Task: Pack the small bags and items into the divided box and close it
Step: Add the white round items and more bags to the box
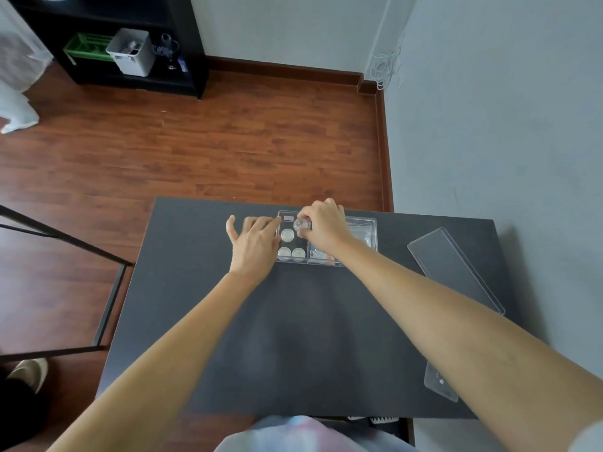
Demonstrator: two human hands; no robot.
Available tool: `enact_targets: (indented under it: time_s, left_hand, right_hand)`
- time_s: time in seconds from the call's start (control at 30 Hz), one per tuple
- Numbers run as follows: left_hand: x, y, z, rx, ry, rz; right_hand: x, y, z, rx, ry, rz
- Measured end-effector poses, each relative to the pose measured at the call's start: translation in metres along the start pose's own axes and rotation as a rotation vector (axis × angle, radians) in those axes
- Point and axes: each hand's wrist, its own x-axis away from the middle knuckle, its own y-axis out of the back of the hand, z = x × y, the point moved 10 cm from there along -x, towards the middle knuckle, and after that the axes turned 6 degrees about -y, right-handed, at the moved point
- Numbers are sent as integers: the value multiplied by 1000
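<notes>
A clear divided box (374,227) sits at the far side of the dark table (293,337). Its left compartment holds three small round white-lidded jars (287,235). My right hand (324,223) is over the box, fingers shut on a small clear round jar (300,224) held above the left compartment. My left hand (256,243) rests flat against the box's left wall, fingers spread. Small clear bags (360,234) lie in the right compartments, partly hidden by my right wrist. The clear lid (453,265) lies on the table to the right of the box.
A small clear plastic piece (440,383) lies near the table's right front edge, partly under my right forearm. A grey wall runs along the right. Beyond the table are wooden floor and a black shelf (137,44). A black metal frame (65,239) stands left.
</notes>
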Motion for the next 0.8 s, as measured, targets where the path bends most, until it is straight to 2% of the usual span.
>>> enact_targets:
  time_s: [0.13, 0.3, 0.63, 0.8]
  left_hand:
    - [5, -4, 4, 35, 56, 14]
    - [8, -6, 7, 69, 102, 16]
    - [8, -7, 7, 58, 135, 46]
    - [10, -6, 5, 51, 134, 62]
  right_hand:
    - [-1, -14, 14, 296, 89, 31]
    - [-3, -25, 19, 491, 52, 67]
    - [-3, -30, 13, 477, 23, 119]
    - [9, -8, 7, 221, 97, 32]
